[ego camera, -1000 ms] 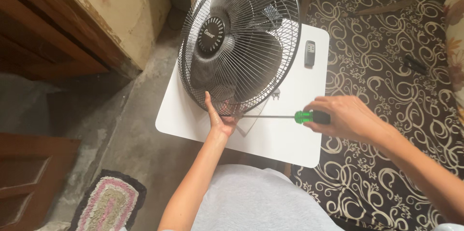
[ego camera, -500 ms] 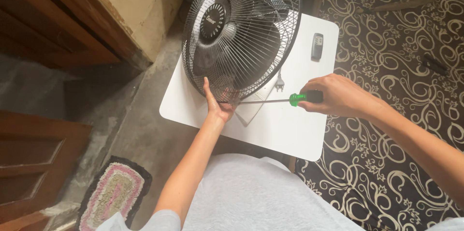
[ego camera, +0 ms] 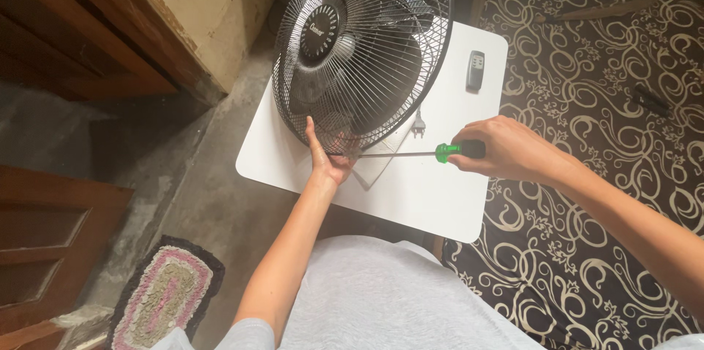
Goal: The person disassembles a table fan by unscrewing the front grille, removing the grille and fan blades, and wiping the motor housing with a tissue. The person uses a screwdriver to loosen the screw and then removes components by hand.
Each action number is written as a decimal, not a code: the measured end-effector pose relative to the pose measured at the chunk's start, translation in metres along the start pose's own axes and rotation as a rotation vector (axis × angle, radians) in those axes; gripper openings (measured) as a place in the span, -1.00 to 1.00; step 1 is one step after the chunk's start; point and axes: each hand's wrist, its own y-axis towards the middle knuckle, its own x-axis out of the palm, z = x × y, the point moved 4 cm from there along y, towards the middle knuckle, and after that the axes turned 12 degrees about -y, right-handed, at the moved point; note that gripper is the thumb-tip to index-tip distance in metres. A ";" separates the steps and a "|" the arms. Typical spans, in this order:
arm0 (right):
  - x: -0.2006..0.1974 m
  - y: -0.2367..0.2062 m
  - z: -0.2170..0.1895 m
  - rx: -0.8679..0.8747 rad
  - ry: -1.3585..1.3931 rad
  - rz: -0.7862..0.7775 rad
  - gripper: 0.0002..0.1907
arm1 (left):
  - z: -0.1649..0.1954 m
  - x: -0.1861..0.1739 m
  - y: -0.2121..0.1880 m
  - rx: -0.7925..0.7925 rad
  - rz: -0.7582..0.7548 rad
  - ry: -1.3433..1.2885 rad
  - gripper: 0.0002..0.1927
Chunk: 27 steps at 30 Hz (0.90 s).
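A black electric fan (ego camera: 363, 46) with a wire grille stands tilted on a white table (ego camera: 433, 189). My left hand (ego camera: 328, 156) grips the bottom rim of the grille, fingers curled around it. My right hand (ego camera: 506, 148) is closed on a screwdriver (ego camera: 418, 153) with a green and black handle. Its metal shaft runs level to the left, and its tip meets the grille's lower edge beside my left hand. What the tip touches is hidden by the grille.
A small grey remote (ego camera: 475, 70) and the fan's plug (ego camera: 419, 126) lie on the table behind the fan. A brown patterned bedspread (ego camera: 609, 101) lies right, wooden furniture (ego camera: 81, 42) left, and a woven rug (ego camera: 158, 295) on the concrete floor.
The view has shifted slightly and sits closer. Both hands keep their hold, with the screwdriver still against the bottom of the grille.
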 end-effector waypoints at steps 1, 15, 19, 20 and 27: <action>0.000 0.001 0.001 0.006 0.004 -0.009 -0.59 | 0.001 -0.004 0.002 0.003 0.023 0.015 -0.01; 0.003 0.020 -0.026 -0.059 -0.129 -0.137 -0.62 | 0.005 -0.016 -0.015 0.001 0.120 0.012 0.02; 0.007 0.005 -0.043 -0.125 -0.294 -0.031 -0.62 | 0.004 -0.018 -0.019 0.018 0.106 0.047 0.05; 0.009 0.002 -0.046 -0.142 -0.315 -0.008 -0.64 | 0.004 -0.018 -0.019 0.018 0.108 0.056 0.07; 0.037 -0.013 -0.053 -0.464 -0.686 0.354 -0.72 | 0.013 -0.010 -0.020 0.016 0.021 0.093 0.09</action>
